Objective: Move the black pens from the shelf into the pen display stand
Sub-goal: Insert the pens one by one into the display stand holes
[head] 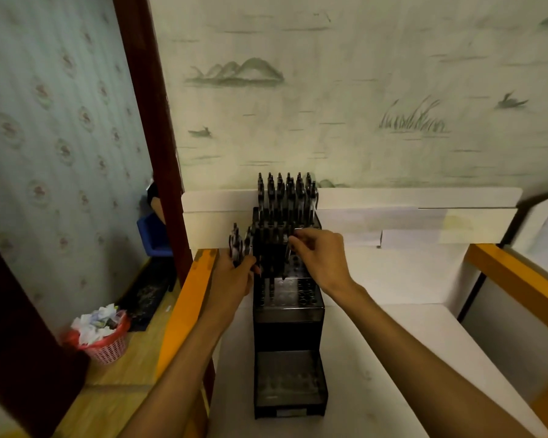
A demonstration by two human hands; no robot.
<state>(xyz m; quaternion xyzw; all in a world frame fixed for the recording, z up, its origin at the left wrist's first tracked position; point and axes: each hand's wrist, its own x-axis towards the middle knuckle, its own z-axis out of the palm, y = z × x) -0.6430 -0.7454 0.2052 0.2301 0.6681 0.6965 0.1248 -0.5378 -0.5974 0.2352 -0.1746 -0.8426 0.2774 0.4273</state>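
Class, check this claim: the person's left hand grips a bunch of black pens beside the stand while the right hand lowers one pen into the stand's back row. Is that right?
Not quite. The head view shows the left hand gripping the bunch of black pens beside the pen display stand, but the right hand lowers its pen into a lower, nearer tier; the back rows are already full.

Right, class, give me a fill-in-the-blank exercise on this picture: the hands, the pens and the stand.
1. The left hand holds a bunch of spare ____.
2. The right hand is putting one pen into the black ____.
3. The stand's rear rows are full, while the ____ rows still show open holes.
4. On the floor to the left stands a pink ____ full of paper.

Missing words: pens; stand; front; basket
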